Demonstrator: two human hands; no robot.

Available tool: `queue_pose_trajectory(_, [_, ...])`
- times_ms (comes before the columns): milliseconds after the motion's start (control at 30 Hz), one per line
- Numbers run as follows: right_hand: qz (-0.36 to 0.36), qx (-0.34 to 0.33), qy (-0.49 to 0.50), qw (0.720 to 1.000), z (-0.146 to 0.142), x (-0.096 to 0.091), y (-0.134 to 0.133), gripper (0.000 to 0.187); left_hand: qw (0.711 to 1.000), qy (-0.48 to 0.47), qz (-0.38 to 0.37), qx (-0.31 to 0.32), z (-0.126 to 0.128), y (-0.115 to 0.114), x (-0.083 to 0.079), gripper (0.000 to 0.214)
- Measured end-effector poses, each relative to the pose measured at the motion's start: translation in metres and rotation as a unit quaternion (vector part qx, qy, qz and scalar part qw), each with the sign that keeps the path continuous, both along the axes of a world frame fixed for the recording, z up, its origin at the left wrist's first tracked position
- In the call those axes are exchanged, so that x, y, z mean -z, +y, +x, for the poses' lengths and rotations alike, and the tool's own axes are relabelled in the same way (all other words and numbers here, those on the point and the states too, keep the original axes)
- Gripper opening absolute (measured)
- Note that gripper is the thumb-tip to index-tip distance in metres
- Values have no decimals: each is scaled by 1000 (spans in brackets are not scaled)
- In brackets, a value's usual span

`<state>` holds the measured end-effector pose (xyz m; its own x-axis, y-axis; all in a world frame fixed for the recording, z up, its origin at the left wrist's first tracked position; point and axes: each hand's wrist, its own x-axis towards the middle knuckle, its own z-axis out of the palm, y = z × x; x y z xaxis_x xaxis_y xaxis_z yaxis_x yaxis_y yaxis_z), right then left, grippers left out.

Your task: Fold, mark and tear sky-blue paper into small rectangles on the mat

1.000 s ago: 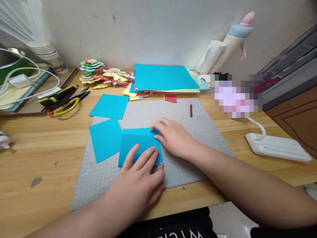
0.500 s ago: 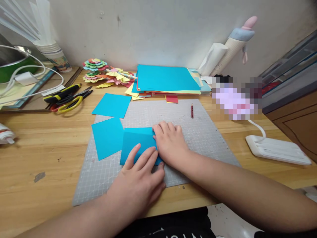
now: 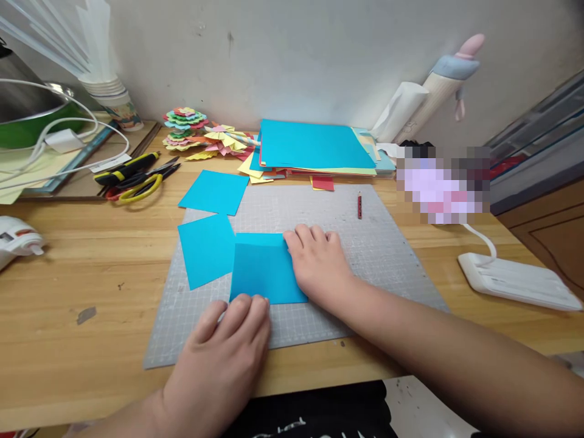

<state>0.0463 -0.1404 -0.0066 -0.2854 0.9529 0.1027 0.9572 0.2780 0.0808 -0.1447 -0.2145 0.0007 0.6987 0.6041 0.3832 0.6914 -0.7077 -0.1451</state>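
A folded sheet of blue paper (image 3: 267,274) lies on the grey cutting mat (image 3: 374,286), its top layer ending a little short of the far edge. My right hand (image 3: 319,258) is closed over the paper's right side, fingers bent and pressing it to the mat. At the near left corner, the curled fingers of my left hand (image 3: 230,347) grip the folded edge; the thumb tip is hidden. Two loose blue pieces, a nearer square (image 3: 207,252) and a farther square (image 3: 214,191), lie to the left, partly on the mat.
Behind the mat is a stack of coloured paper (image 3: 314,146), with paper flowers (image 3: 185,128) beside it. Scissors (image 3: 143,185) and a utility knife (image 3: 125,170) lie at left, near a glue gun (image 3: 20,240). A short pencil (image 3: 359,207) and a white power strip (image 3: 520,283) are at right.
My left hand has drawn back from the middle of the folded paper to its near left corner, fingers now curled. My right hand stays on the right side. The view has shifted slightly.
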Motion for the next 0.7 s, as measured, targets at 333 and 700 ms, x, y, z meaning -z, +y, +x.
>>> queue_pose_trajectory(333, [0, 0, -5, 1000, 0, 2, 0, 31, 997, 12, -31, -64, -36, -7, -4, 35])
queue_pose_trajectory(700, [0, -5, 19, 1000, 3, 2, 3, 26, 984, 4, -169, -48, -15, 40, -27, 19])
